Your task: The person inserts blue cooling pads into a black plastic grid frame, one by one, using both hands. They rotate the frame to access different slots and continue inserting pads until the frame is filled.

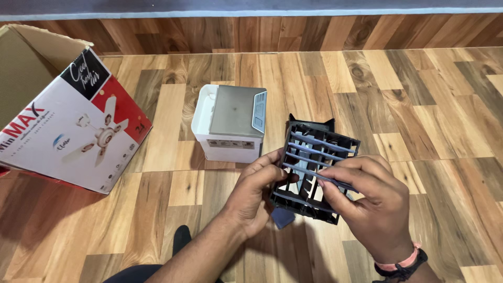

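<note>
The person sits over a wooden plank floor (429, 105) and holds a black plastic frame (314, 173) up between both hands, just above the boards and tilted so its open face looks upward. Thin blue-grey slats (319, 152) run across the frame, one above the other. The left hand (254, 194) is closed on the frame's left edge, thumb on top and fingers curled underneath. The right hand (369, 202) grips the frame's right side, its fingertips pinched on the end of the lowest slat; a pink and black band (403, 264) circles that wrist. Just beyond the frame, a small white box-shaped appliance (230, 123) with a grey top panel stands on the floor, apart from the hands. Well off to the left lies an open cardboard box (68, 115), red and white, with a ceiling fan pictured on its side.
</note>
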